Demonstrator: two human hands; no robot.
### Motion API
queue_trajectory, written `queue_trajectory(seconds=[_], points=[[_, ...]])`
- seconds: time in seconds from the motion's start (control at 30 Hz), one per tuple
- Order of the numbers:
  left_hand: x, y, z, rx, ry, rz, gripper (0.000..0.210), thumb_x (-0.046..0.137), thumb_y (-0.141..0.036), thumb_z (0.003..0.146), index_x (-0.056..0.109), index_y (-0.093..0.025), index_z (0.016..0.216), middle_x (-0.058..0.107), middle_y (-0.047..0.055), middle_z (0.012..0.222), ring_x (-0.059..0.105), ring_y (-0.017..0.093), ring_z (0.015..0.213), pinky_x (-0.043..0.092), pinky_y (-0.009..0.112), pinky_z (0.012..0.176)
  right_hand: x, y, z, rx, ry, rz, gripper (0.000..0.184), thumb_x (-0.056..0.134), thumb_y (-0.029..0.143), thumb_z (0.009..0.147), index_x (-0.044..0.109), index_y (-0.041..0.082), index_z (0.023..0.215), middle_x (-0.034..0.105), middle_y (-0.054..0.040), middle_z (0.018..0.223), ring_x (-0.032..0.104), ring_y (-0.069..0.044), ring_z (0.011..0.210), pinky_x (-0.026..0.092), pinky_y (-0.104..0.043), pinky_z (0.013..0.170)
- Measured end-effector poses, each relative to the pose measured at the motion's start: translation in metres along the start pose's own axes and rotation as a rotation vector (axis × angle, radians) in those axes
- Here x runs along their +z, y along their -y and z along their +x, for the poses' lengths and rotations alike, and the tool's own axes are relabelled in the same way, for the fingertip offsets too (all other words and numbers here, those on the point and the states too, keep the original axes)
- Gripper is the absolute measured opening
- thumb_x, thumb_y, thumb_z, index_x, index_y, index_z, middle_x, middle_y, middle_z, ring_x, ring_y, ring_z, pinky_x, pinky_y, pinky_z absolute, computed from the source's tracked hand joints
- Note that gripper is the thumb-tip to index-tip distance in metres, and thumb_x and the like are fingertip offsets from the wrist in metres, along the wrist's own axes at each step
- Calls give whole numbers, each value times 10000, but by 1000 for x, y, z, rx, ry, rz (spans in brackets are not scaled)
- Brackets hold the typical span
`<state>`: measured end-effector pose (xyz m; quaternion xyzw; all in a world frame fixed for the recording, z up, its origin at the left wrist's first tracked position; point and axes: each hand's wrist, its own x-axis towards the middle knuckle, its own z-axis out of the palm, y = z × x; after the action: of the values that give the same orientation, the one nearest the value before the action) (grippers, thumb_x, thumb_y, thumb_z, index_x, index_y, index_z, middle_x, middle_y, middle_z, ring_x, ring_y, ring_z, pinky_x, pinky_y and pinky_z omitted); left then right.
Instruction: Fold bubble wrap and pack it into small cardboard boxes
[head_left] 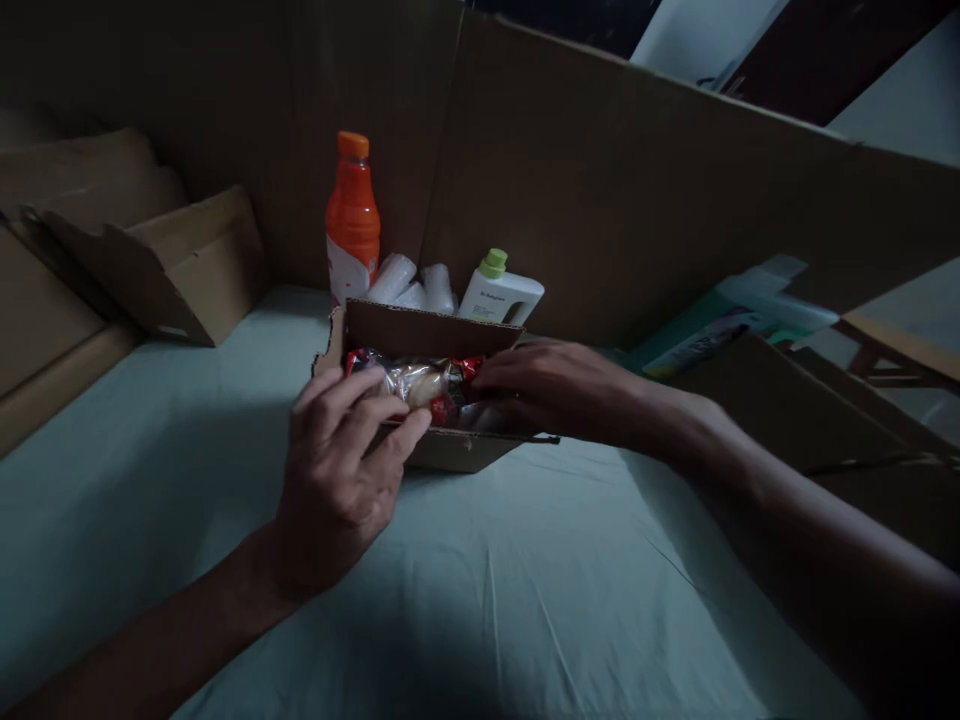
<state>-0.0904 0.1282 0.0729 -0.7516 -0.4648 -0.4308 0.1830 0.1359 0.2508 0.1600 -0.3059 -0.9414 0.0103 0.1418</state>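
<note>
Head view, the only one we have. We list:

Box (457,455): cardboard, small, uncovered at the top, standing mid-scene on a pale sheet (450,620).

Packet (416,378): glossy, red and clear, lying lengthwise inside the box.

Left hand (341,460): at the box's near left, fingers spread and loosely bent over the packet; we see no grip.

Right hand (551,385): reaching in from the right, fingers curved down over the packet's right end; tips hidden, so whether it grips we can't say.

Far side, behind the box, left to right: orange bottle (352,215), clear plastic rolls (437,288), white jug (499,298) with green cap. Cardboard wall (637,190) beyond.

Far left: carton (225,260). Right: teal bottle (694,345), tilted, behind another carton (742,385).

Handling note, our judgement: light, even fingertip pressure at both ends should keep the packet level and its contents uncrushed; knuckles are best kept off the box's ragged rim.
</note>
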Motion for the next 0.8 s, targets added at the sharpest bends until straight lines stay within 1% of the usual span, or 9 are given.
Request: queue_trajectory(seconds=[0.1, 0.17, 0.27, 0.33, 0.43, 0.53, 0.67, 0.73, 0.8], points=[[-10, 10, -19, -137, -104, -10, 716, 707, -140, 824, 457, -338, 1465, 500, 70, 1471, 372, 349, 1445, 288, 580, 1212, -31, -3, -50, 70, -149, -19, 195, 622, 286, 926, 758, 271, 1064, 767, -44, 1063, 714, -249, 924, 551, -420, 844], [-12, 22, -42, -374, -114, -110, 780, 709, -225, 843, 360, -352, 1529, 401, 65, 1563, 367, 363, 1448, 304, 581, 1212, -23, -7, -87, 273, -330, 12, 177, 598, 325, 944, 748, 269, 1020, 767, -59, 956, 711, -244, 816, 564, -408, 743], [-2, 40, -78, -816, 40, -378, 758, 658, -349, 882, 311, -306, 1555, 384, 94, 1588, 409, 352, 1427, 333, 587, 1192, 34, -8, -120, 471, -231, 253, 246, 637, 396, 899, 714, 233, 1067, 759, -70, 912, 697, -216, 714, 551, -331, 574], [10, 46, -91, -956, 138, -552, 782, 672, -380, 849, 329, -247, 1539, 428, 130, 1555, 433, 342, 1417, 336, 570, 1190, 82, -3, -118, 501, -131, 414, 412, 665, 437, 860, 653, 192, 1191, 748, -105, 1036, 703, -219, 791, 561, -316, 586], [29, 41, -84, -973, 232, -768, 718, 659, -371, 832, 396, -200, 1478, 557, 131, 1433, 530, 301, 1341, 386, 504, 1165, 125, 8, -93, 491, -175, 510, 401, 618, 424, 873, 616, 159, 1174, 729, -117, 1051, 684, -211, 813, 569, -324, 656], [45, 19, -62, -926, 218, -822, 676, 649, -338, 814, 429, -189, 1435, 607, 117, 1362, 580, 274, 1281, 438, 460, 1120, 119, 10, -90, 564, -294, 500, 336, 580, 353, 872, 603, 166, 1150, 725, -86, 966, 657, -187, 722, 550, -309, 636], [51, -30, -61, -825, 298, -913, 744, 657, -304, 774, 398, -199, 1463, 521, 142, 1473, 527, 282, 1349, 503, 429, 1056, 93, 19, -157, 698, -452, 329, 271, 589, 449, 886, 602, 190, 966, 696, -72, 837, 629, -203, 669, 516, -312, 570], [45, -50, -76, -830, 374, -961, 758, 652, -307, 790, 374, -213, 1489, 490, 147, 1509, 530, 282, 1355, 506, 431, 1060, 93, 40, -202, 731, -471, 217, 272, 579, 479, 903, 577, 209, 865, 668, -65, 750, 619, -215, 636, 500, -318, 540], [34, -58, -92, -892, 429, -980, 741, 640, -334, 825, 365, -219, 1503, 510, 147, 1496, 582, 280, 1304, 512, 437, 1060, 102, 68, -237, 699, -444, 183, 224, 567, 433, 924, 594, 211, 919, 685, -77, 781, 641, -231, 660, 522, -335, 564]])
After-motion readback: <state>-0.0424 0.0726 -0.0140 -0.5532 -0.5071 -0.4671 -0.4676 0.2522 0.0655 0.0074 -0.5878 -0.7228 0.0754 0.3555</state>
